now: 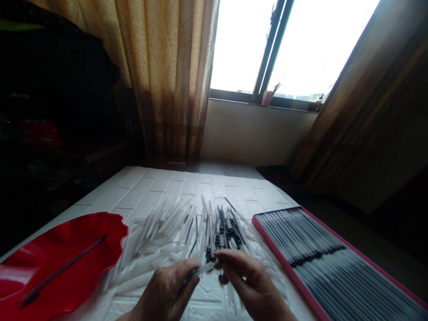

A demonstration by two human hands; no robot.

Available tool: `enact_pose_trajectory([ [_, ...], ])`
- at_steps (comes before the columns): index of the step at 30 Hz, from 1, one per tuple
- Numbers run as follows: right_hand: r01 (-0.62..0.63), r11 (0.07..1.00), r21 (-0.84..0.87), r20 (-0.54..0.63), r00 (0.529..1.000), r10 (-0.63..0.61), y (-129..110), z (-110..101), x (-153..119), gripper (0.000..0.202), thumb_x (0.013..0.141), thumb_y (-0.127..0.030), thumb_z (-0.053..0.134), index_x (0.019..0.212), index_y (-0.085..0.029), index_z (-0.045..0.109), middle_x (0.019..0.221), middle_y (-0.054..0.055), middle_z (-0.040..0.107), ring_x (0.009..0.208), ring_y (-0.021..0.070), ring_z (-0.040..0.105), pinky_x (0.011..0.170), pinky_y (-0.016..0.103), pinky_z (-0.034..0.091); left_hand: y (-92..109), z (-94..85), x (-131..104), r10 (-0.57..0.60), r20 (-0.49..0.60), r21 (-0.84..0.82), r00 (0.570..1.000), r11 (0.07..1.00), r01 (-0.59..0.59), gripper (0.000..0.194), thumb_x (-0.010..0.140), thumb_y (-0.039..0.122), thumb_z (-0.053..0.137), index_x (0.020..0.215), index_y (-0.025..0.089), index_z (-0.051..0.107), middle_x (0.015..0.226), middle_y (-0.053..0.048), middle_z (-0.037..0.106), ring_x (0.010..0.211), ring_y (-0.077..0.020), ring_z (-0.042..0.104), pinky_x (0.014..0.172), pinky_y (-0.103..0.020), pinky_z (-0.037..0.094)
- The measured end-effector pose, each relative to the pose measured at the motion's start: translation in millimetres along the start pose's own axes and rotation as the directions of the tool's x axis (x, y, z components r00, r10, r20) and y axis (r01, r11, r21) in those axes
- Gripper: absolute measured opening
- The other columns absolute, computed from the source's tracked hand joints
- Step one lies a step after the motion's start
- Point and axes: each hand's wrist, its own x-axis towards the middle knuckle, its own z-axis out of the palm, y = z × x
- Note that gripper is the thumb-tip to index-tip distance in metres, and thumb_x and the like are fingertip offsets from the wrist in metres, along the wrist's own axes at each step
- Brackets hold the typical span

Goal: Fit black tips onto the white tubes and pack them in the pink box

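Note:
My left hand [172, 285] is closed around a translucent whitish tube [203, 268], pinched between thumb and fingers. At the tube's far end, the thumb and fingers of my right hand [249, 278] are pressed together; what they grip is too small and blurred to make out. Just beyond both hands lies a loose pile of pale translucent tubes [169, 216]. Thin black rods with dark ends [230, 229] lie among more tubes in front of my right hand.
On the left, a red scalloped tray [113, 236] holds one slim pen-like stick [67, 267]. A pink-edged box [277, 254] on the right carries rows of tubes with dark ends [310, 227]. White brick-patterned sheeting [147, 183] covers the table. Behind are curtains [167, 67] and a window.

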Motion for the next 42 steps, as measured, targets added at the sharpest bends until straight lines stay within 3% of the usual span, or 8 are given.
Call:
enact_pose_trajectory([
  [5, -0.285, 0.892, 0.351, 0.056, 0.957, 0.284, -3.2, 1.8, -0.1, 0.035, 0.085, -0.050, 0.067, 0.093, -0.017, 0.061, 0.083, 0.008, 0.072, 0.065, 0.0149, 0.066, 0.048, 0.018, 0.042, -1.3, 0.2, -2.3, -0.004, 0.053, -0.014, 0.999, 1.000, 0.005, 0.020, 0.097, 0.016, 0.045, 0.115, 0.025, 0.051, 0.086, -0.001, 0.073, 0.073, -0.0152, 0.073, 0.066, -0.019, 0.054],
  [11, -0.347, 0.839, 0.419, 0.053, 0.932, 0.360, -7.2, 1.4, 2.4, 0.044, 0.074, -0.057, 0.074, 0.082, -0.015, 0.062, 0.059, -0.003, 0.058, 0.047, 0.0071, 0.046, 0.045, 0.017, 0.035, 1.2, -0.6, -1.0, 0.030, 0.028, -0.019, 0.999, 0.999, -0.029, 0.020, 0.097, 0.014, 0.044, 0.113, 0.024, 0.051, 0.082, -0.001, 0.072, 0.068, -0.0156, 0.072, 0.063, -0.020, 0.054],
  [14, -0.352, 0.851, 0.389, 0.049, 0.931, 0.363, -7.3, 3.1, 1.1, 0.043, 0.073, -0.056, 0.076, 0.085, -0.016, 0.067, 0.057, -0.004, 0.054, 0.047, 0.0075, 0.045, 0.045, 0.018, 0.035, 2.4, -1.7, 1.3, 0.011, 0.050, -0.059, 0.999, 0.998, -0.008, 0.020, 0.095, 0.012, 0.045, 0.110, 0.024, 0.052, 0.078, 0.000, 0.070, 0.068, -0.0155, 0.072, 0.063, -0.020, 0.054],
  [20, -0.278, 0.896, 0.346, 0.010, 0.956, 0.293, -9.9, 8.0, -0.8, 0.041, 0.073, -0.055, 0.075, 0.083, -0.016, 0.069, 0.059, -0.002, 0.055, 0.053, 0.0108, 0.052, 0.051, 0.022, 0.046, 1.8, -2.3, 0.9, -0.011, 0.098, -0.075, 0.995, 0.997, 0.018, 0.022, 0.094, 0.011, 0.046, 0.111, 0.024, 0.052, 0.082, -0.001, 0.071, 0.071, -0.0156, 0.072, 0.066, -0.020, 0.053],
  [28, -0.203, 0.948, 0.246, -0.019, 0.977, 0.215, -1.0, 9.5, -5.7, 0.030, 0.080, -0.047, 0.071, 0.088, -0.017, 0.072, 0.068, 0.000, 0.062, 0.060, 0.0121, 0.056, 0.057, 0.022, 0.048, 1.7, -0.9, -0.7, 0.010, 0.082, -0.019, 0.997, 1.000, -0.008, 0.021, 0.096, 0.014, 0.044, 0.112, 0.024, 0.052, 0.087, -0.002, 0.074, 0.075, -0.0168, 0.073, 0.066, -0.022, 0.054],
  [32, -0.039, 0.999, -0.008, -0.073, 0.997, 0.039, 1.9, 8.2, -7.3, 0.016, 0.086, -0.032, 0.065, 0.090, -0.018, 0.071, 0.076, 0.004, 0.067, 0.065, 0.0145, 0.060, 0.058, 0.022, 0.050, 1.8, -1.7, 0.0, -0.006, 0.098, -0.010, 0.995, 1.000, 0.007, 0.021, 0.096, 0.014, 0.044, 0.111, 0.024, 0.054, 0.085, -0.002, 0.073, 0.074, -0.0172, 0.073, 0.066, -0.022, 0.055],
  [36, 0.177, 0.956, -0.236, -0.002, 0.983, -0.183, -1.9, 3.4, -2.3, 0.011, 0.086, -0.015, 0.058, 0.090, -0.018, 0.068, 0.077, 0.004, 0.068, 0.064, 0.0140, 0.062, 0.057, 0.021, 0.050, 1.2, -1.6, 1.9, 0.010, 0.100, -0.002, 0.995, 1.000, -0.010, 0.024, 0.096, 0.014, 0.045, 0.116, 0.024, 0.055, 0.087, -0.002, 0.074, 0.078, -0.0179, 0.074, 0.069, -0.024, 0.057],
  [42, 0.331, 0.880, -0.341, 0.069, 0.942, -0.327, -4.2, -1.2, 3.6, 0.015, 0.087, -0.009, 0.055, 0.091, -0.018, 0.067, 0.075, 0.004, 0.069, 0.064, 0.0133, 0.064, 0.056, 0.018, 0.050, 2.3, -3.3, 3.4, 0.046, 0.096, 0.024, 0.994, 0.999, -0.048, 0.026, 0.097, 0.016, 0.044, 0.119, 0.024, 0.056, 0.091, -0.003, 0.076, 0.080, -0.0192, 0.075, 0.069, -0.026, 0.059],
])
